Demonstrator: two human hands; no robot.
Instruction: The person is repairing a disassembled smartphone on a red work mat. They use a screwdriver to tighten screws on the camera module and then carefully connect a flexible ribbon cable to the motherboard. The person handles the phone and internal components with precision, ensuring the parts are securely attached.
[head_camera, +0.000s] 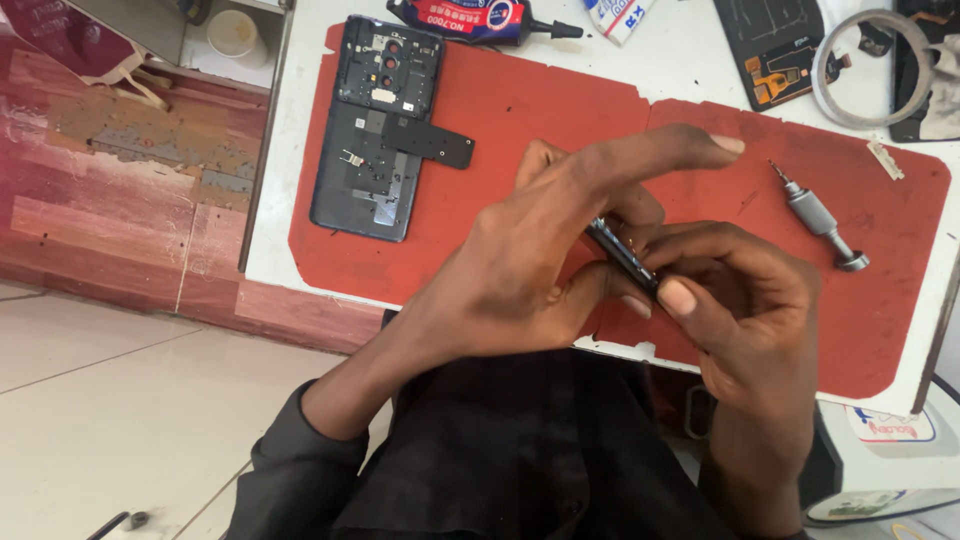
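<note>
Both hands (620, 270) cupped — fingers (690, 297) around dark phone frame (622, 254)

- A small phone-repair workshop, by the look of it.
- A white counter (300, 120) carries a worn red work mat (560, 130).
- An opened phone back (372, 130) lies there, circuitry bare.
- A precision screwdriver (820, 215), a glue tube (480, 20) and a roll of tape (875, 70) lie around.
- At the top edge, possibly a detached screen (775, 45); it is cropped.
</note>
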